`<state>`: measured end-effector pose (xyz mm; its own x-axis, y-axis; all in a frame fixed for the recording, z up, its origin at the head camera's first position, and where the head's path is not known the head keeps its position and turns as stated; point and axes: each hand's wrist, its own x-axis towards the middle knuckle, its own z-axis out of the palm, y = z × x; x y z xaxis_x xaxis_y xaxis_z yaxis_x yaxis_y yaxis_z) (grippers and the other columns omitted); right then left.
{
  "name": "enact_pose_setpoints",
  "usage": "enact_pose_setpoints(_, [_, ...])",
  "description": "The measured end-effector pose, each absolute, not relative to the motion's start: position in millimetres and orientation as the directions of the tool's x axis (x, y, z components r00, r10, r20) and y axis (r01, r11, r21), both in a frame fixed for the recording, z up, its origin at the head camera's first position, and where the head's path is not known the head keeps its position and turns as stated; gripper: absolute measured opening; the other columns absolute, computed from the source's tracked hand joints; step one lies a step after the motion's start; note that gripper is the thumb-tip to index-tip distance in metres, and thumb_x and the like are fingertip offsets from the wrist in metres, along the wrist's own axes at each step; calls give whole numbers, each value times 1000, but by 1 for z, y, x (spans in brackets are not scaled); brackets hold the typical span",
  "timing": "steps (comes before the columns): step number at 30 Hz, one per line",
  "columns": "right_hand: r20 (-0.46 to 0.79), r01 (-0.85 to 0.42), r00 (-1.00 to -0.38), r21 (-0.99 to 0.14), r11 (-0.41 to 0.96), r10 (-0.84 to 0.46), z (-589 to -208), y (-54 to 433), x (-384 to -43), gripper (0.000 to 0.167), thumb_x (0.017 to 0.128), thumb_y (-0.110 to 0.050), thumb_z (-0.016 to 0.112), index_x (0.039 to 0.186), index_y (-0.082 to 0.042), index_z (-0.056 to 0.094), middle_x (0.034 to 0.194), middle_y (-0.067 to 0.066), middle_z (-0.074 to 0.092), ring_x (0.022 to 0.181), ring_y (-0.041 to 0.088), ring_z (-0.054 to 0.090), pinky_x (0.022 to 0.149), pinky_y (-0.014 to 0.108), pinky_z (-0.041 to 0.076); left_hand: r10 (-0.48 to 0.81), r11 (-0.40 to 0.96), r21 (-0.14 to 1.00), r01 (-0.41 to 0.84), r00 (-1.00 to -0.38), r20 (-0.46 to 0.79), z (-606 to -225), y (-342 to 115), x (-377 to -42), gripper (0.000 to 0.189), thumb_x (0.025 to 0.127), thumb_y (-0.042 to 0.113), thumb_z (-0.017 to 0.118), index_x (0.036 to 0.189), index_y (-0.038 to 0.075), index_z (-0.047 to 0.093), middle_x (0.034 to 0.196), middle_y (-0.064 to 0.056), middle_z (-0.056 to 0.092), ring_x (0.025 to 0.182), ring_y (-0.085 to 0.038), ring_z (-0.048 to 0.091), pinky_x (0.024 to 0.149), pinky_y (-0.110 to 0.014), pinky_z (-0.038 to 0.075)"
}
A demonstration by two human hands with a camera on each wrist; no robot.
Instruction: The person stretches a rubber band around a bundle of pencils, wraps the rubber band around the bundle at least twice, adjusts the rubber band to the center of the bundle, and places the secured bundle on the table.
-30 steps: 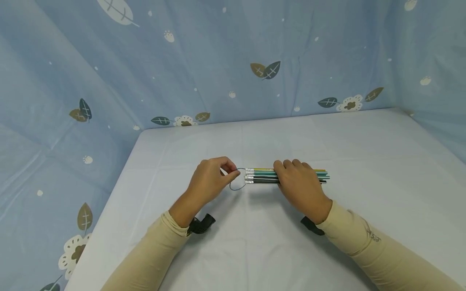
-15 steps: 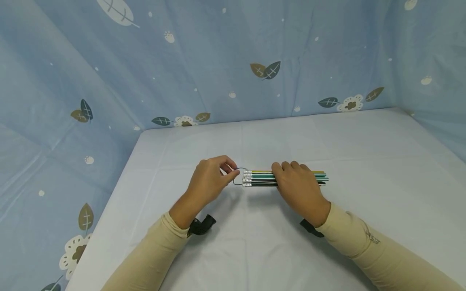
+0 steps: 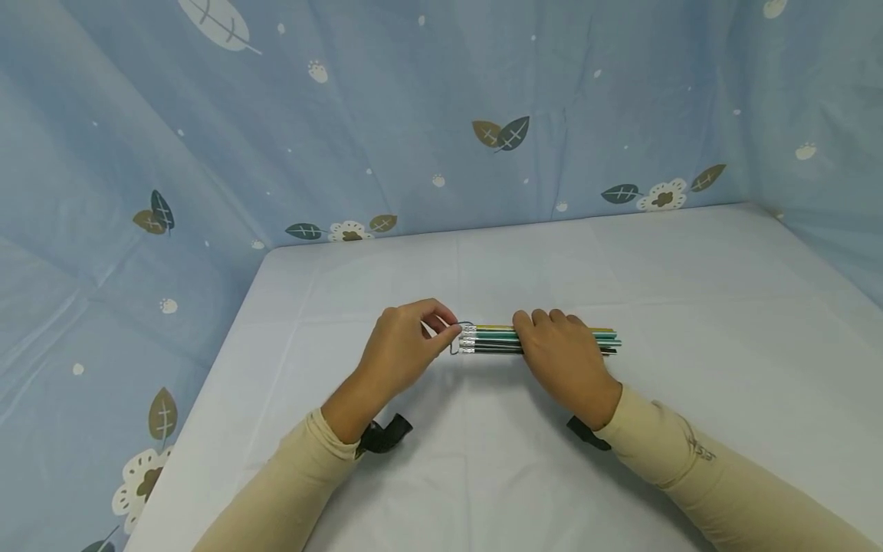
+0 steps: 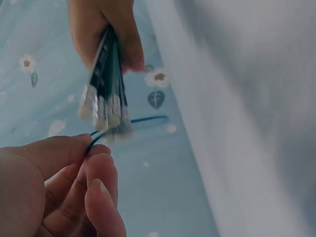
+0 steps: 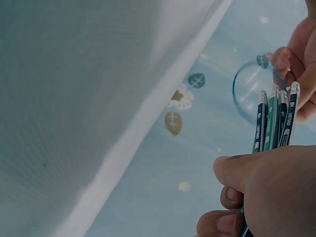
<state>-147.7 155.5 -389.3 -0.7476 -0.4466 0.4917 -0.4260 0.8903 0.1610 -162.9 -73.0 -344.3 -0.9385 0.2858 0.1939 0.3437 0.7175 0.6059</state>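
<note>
A bundle of several pencils (image 3: pixel 493 340), dark, green and yellow with silver ferrules and white erasers, lies sideways in the grip of my right hand (image 3: pixel 567 364). Its fingers wrap the middle of the bundle, and the eraser ends point left. My left hand (image 3: pixel 405 343) pinches a thin blue rubber band (image 4: pixel 148 119) between thumb and fingers, right at the erasers. In the right wrist view the rubber band (image 5: pixel 234 89) shows as a wide round loop beside the eraser ends. Part of it is hidden behind the pencils in the left wrist view.
A white cloth (image 3: pixel 448 475) covers the table under both hands. Blue patterned curtains (image 3: pixel 414 115) hang behind and at the sides. Each wrist carries a black strap mount (image 3: pixel 386 435).
My left hand has shifted slightly right with the rubber band, and the pencils have come a little left. The gap between fingers and eraser ends has shrunk, with less of the loop showing.
</note>
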Motion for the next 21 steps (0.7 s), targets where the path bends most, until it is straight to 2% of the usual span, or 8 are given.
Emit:
enact_pose_setpoints(10, [475,-407,-764,170,898,-436,-389,157,-149,24,84,1,73,80,-5,50,61,7,51,52,19,47,49,33,46,344,699,567,436,-900,268,-343,-65,-152,6,89,24,77,93,22,73,77,12,72,64,-5,56,54,-22,45])
enact_pose_setpoints(17, [466,-396,-777,160,904,-422,-386,159,-150,24,84,-4,77,82,-4,53,65,9,58,52,21,52,48,34,48,358,714,520,469,-883,304,-343,-62,-148,6,88,24,77,91,22,73,75,13,70,63,-3,55,54,-20,45])
enact_pose_setpoints(21, [471,-393,-777,155,907,-417,-386,159,-151,24,83,-5,78,84,-4,54,67,11,61,53,22,55,49,34,50,381,692,532,488,-873,306,-345,-59,-147,5,89,22,77,90,20,72,75,12,70,64,-2,58,57,-19,46])
